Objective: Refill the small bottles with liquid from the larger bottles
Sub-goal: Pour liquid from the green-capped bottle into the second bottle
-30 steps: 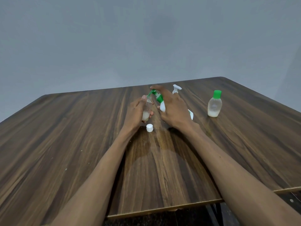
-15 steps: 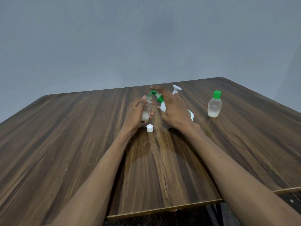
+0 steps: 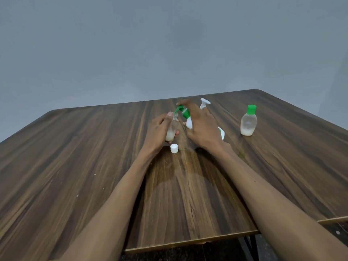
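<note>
The left hand [image 3: 158,130] is curled round a small clear bottle [image 3: 172,129], thumb up along its side near the neck and fingers wrapped behind. The bottle is uncapped, stands roughly upright just above the table [image 3: 75,166], and has white liquid in its bottom part only.

The right hand [image 3: 202,127] grips a larger white bottle [image 3: 188,123] with a green pump top [image 3: 182,110]. The bottle is tilted toward the left, and the green spout reaches over to the small bottle's open neck; whether it touches the rim cannot be told. The forefinger lies over the top of the pump, the other fingers close round the body, so most of the bottle is hidden; its lower end shows past the wrist on the right.

A white cap [image 3: 174,148] lies on the table just below the left hand, apart from it. Behind the right hand rises the white pump head [image 3: 204,103] of a second large bottle, its body hidden. Well to the right stands 1 more small bottle [image 3: 248,121], upright, with a green cap on and white liquid low in it.

Against the frames 0.5 s and 1 s ago, almost nothing differs: both hands hold the same grips in the same place, the spout is still at the neck, and the liquid level in the held bottle looks the same. The cap and the capped bottle have not moved.
</note>
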